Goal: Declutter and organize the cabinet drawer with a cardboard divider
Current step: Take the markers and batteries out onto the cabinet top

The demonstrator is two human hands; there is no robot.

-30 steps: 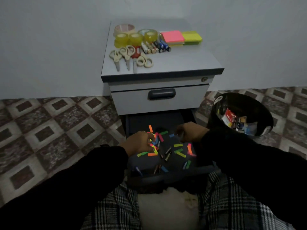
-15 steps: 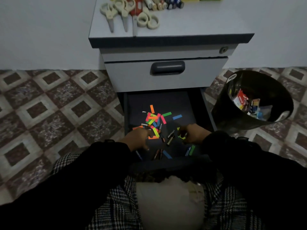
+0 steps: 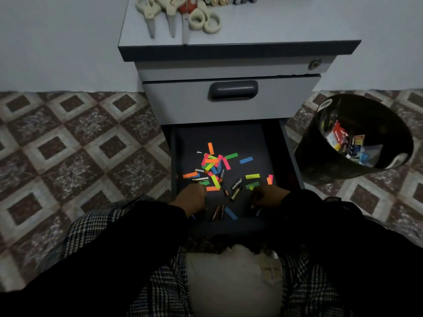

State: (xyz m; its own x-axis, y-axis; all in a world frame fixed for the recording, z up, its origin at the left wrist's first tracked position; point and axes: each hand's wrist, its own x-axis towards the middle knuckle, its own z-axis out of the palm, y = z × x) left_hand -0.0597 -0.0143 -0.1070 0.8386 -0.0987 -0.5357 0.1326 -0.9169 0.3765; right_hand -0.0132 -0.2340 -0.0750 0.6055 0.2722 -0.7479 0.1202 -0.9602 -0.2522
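The cabinet's lower drawer stands pulled out toward me. On its dark floor lies a scatter of bright paper strips in orange, green, pink, yellow and blue, mixed with several loose batteries. My left hand rests at the drawer's near left, fingers curled down beside a silver battery. At the near right, my right hand is curled too, with green strips just beyond it. What either hand holds is hidden. No cardboard divider is in view.
The upper drawer is closed. Scissors and a row of batteries lie on the cabinet top. A black waste bin with packaging in it stands right of the drawer. Patterned tile floor surrounds the cabinet.
Both hands have drawn back from the middle of the strip pile to the near end of the drawer, uncovering the strips. My view has tilted down and come closer.
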